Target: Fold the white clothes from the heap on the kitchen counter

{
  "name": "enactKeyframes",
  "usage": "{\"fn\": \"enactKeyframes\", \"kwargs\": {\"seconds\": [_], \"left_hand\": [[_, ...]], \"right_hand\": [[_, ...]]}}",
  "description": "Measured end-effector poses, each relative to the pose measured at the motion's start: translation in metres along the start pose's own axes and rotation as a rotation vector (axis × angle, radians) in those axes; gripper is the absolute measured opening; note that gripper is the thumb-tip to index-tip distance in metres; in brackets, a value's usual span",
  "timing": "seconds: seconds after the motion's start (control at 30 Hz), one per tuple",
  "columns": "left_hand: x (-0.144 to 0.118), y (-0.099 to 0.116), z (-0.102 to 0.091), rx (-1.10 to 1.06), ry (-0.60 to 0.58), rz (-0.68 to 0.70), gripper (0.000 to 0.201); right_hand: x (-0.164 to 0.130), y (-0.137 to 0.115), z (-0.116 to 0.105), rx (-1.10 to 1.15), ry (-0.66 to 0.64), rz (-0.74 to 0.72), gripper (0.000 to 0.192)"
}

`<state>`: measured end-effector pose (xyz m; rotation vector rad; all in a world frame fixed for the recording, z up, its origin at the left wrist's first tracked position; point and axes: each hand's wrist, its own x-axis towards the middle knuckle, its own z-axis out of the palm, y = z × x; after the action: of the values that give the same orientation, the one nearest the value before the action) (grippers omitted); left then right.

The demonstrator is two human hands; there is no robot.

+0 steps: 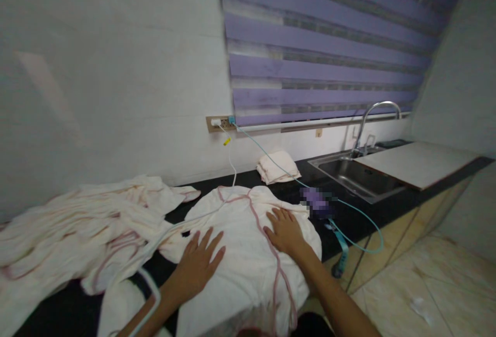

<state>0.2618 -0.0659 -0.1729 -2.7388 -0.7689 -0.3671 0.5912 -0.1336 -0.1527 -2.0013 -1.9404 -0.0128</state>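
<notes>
A white cloth garment with pink piping (240, 233) lies spread over the black counter in front of me. My left hand (199, 262) rests on its left side, palm down with the fingers spread. On the upper right part my right hand (284, 231) lies flat, fingers apart, beside the pink trim. Neither hand grips anything. A white cord (155, 293) passes over my left forearm and across the cloth toward the wall socket. Left of the garment is a rumpled heap of similar white cloth (96, 223).
A folded white cloth (278, 166) sits against the wall. To the right are a blurred purple item (316, 200) with a teal cable (377, 223), a steel sink (360, 177) with tap (364, 125), and a white board (422, 161). Two plugs occupy the wall socket (220, 123).
</notes>
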Motion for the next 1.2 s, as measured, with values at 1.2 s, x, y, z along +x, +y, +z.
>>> {"fn": "enactKeyframes", "kwargs": {"seconds": [1.2], "left_hand": [[0.214,0.044,0.019,-0.242,0.048,-0.458,0.032]], "right_hand": [[-0.056,0.03,-0.031,0.513,0.364,0.066,0.045]]}}
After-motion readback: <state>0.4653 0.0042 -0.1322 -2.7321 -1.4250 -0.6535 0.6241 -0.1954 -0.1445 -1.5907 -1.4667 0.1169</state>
